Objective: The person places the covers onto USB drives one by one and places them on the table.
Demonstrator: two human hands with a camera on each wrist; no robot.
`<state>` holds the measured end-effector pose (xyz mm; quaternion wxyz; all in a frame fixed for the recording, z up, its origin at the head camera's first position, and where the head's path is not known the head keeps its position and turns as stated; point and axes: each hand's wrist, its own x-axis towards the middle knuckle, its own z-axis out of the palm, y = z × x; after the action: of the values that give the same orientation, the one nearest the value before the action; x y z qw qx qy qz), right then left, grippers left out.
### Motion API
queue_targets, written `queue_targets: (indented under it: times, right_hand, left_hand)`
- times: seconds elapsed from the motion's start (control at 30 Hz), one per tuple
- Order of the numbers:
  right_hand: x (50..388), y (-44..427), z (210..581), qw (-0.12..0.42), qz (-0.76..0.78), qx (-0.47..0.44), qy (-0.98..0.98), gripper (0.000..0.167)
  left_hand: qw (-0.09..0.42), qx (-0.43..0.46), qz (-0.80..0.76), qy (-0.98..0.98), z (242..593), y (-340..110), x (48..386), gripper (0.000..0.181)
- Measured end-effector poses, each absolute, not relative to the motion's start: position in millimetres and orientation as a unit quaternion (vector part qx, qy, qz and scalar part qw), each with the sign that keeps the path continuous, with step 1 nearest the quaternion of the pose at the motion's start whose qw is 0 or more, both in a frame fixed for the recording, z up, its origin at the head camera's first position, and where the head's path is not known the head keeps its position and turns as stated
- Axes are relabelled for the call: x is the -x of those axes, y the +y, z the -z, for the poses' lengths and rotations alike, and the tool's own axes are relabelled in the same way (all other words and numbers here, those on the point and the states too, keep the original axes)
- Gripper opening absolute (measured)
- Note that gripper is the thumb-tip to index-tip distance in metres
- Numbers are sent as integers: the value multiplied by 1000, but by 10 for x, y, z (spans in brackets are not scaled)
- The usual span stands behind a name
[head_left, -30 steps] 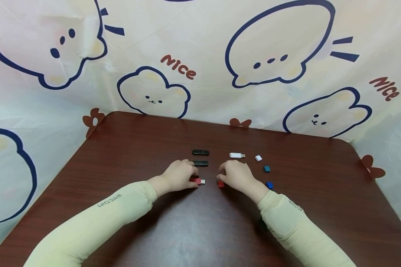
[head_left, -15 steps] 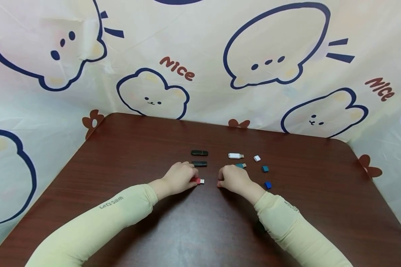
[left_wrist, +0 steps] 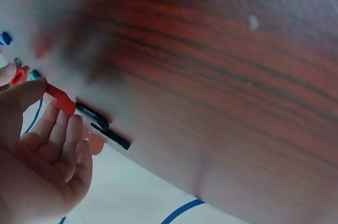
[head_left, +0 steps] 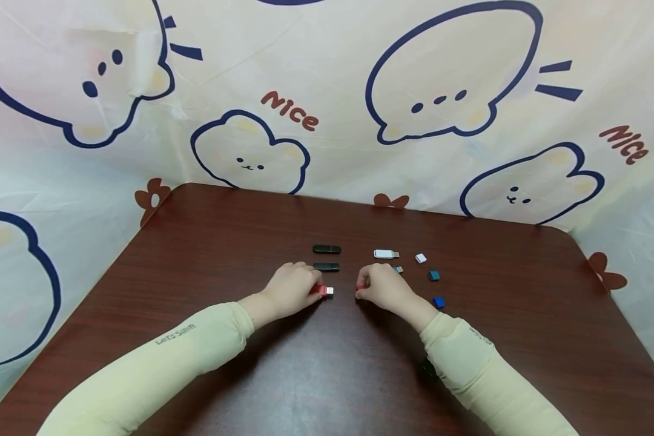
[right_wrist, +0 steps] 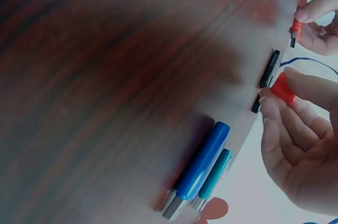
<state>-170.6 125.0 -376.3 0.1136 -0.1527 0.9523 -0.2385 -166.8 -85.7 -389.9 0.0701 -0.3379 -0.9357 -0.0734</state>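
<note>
Fingers of the left hand (head_left: 290,289) pinch a red USB stick (left_wrist: 62,100), at 6 o'clock from a black USB stick (head_left: 329,267); at 3 o'clock, the right hand's (head_left: 387,287) pinch a red cap (right_wrist: 283,89). Both pieces appear slightly higher above the desk (head_left: 223,236) than half a second earlier.

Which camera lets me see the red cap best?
The right wrist view: the red cap looks biggest there, pinched in the right hand. The head view shows just a red sliver; the left wrist view shows it small, near the edge.
</note>
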Motion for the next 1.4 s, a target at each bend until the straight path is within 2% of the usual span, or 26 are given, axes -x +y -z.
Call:
queue_targets:
  times: [0.17, 0.33, 0.53, 0.93, 1.4]
  right_hand:
    - [1705, 1302, 3776, 118, 302, 145, 935, 5]
    - [1707, 1328, 3767, 153, 375, 109, 908, 17]
    - [1722, 1310, 3757, 188, 447, 57, 873, 13]
    - [1726, 1312, 3749, 192, 475, 54, 857, 21]
    - [1718, 1264, 3738, 203, 484, 48, 850, 22]
  left_hand:
    - [91, 334, 83, -935, 3890, -854, 1656, 9]
    - [96, 331, 94, -934, 3866, -836, 1671, 7]
    - [81, 328, 102, -936, 3830, -801, 1668, 8]
    - [78, 329, 100, -936, 3785, -788, 1644, 8]
    - [82, 336, 98, -933, 3764, -759, 1644, 7]
